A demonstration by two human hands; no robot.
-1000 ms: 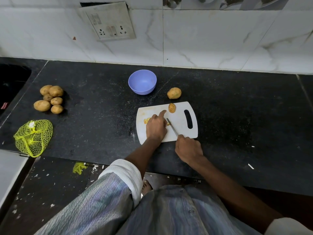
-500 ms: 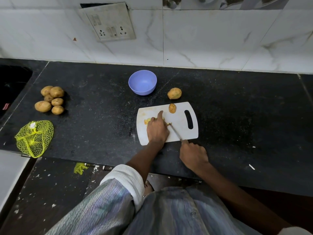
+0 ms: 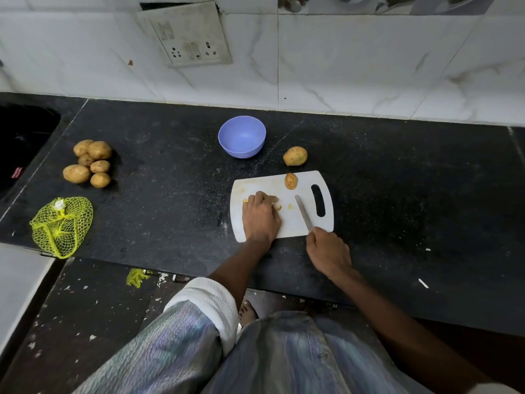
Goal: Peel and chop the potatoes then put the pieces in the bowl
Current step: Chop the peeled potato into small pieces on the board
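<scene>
A black stone counter (image 3: 397, 177) is running under a wall of white marbled tiles, with a switch plate (image 3: 187, 34) fixed above it. Near the counter's back edge a purple bowl (image 3: 242, 136) is standing upright, and nothing is lying inside it. Toward the left front corner a yellow net bag (image 3: 61, 226) is lying slack; whether anything is left in it is hard to tell. A heap of six unpeeled potatoes (image 3: 89, 163) is sitting by the left end. A single whole potato (image 3: 295, 156) is resting just beyond the far edge of the white cutting board (image 3: 292, 223), and a half potato (image 3: 291, 181) is sitting on the board near that edge.

The left hand (image 3: 260, 217) is lying on the board's left part with its fingers curled down over yellow potato pieces (image 3: 279, 207), a few of which are showing beside the fingertips. The right hand (image 3: 328, 251) is gripping the handle of a knife (image 3: 303, 212) at the board's near edge, the blade pointing away across the board.

Half a second ago the blade was right against the left hand's fingers; now it is lying further right, apart from the pieces, and the left forefinger is no longer pointing forward.
</scene>
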